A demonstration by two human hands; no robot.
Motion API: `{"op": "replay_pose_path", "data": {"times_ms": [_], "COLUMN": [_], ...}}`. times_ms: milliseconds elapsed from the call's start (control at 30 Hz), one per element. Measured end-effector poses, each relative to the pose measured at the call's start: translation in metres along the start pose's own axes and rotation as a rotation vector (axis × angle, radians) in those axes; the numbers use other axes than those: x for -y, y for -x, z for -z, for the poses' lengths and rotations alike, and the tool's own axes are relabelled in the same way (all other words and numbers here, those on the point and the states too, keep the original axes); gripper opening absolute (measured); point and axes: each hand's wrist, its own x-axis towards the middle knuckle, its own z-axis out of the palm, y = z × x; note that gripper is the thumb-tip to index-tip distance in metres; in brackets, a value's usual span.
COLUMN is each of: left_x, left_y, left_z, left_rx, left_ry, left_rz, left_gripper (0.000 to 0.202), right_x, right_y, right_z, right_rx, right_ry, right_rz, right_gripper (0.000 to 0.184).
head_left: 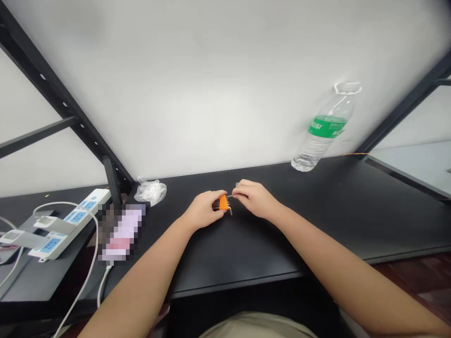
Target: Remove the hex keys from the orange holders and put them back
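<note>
The left hand (202,210) grips an orange holder (223,202) between its thumb and fingers, the holder standing out at the fingertips on the side facing the right hand (256,199). Thin metal rods sit in the holder, and one bent metal key (230,211) juts from it just beyond the left thumb, toward the right hand. The right hand, its fingers curled together, pinches the end of a thin metal rod (229,196) that reaches across to the holder; short metal tips show just past its fingers, on the far side, though what they belong to is too small to tell. Both hands are just above or on the black tabletop (239,253); which, I cannot tell. To the left of the left hand and a little beyond it lies a crumpled clear plastic bag (151,192). Farther left are a pixelated phone-like object (123,234) with a white cable and a white power strip (75,218). Beyond the right hand, off to its right, a clear bottle (326,126) with a green label stands near the wall (218,94).
</note>
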Motion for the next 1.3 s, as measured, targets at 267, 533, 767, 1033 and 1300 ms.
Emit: {"op": "replay_pose_path", "data": {"times_ms": [267,533,767,1033,1300], "left_x": [-0.007,-0.011,-0.002,-0.016,-0.021], "left_y": [-0.002,-0.001,0.001,0.002,-0.001], "left_z": [0.007,0.006,0.004,0.006,0.008], "left_rx": [-0.007,-0.005,-0.048,-0.018,0.021], "left_ry": [-0.056,-0.007,0.069,0.163,0.1], "left_rz": [-0.015,-0.003,0.015,-0.047,-0.029], "left_gripper": [0.045,0.047,0.051,0.051,0.044], "right_x": [0.01,0.006,0.0,0.005,0.002], "right_y": [-0.001,-0.002,-0.003,-0.004,-0.005], "right_z": [-0.003,-0.004,-0.002,-0.009,-0.013], "right_rx": [-0.011,0.018,-0.034,0.0,0.13], "right_ry": [-0.118,-0.659,-0.964,-0.98,-0.691], "right_rz": [-0.035,-0.352,-0.473,-0.47,-0.457], "right_gripper": [0.023,0.02,0.027,0.028,0.037]}}
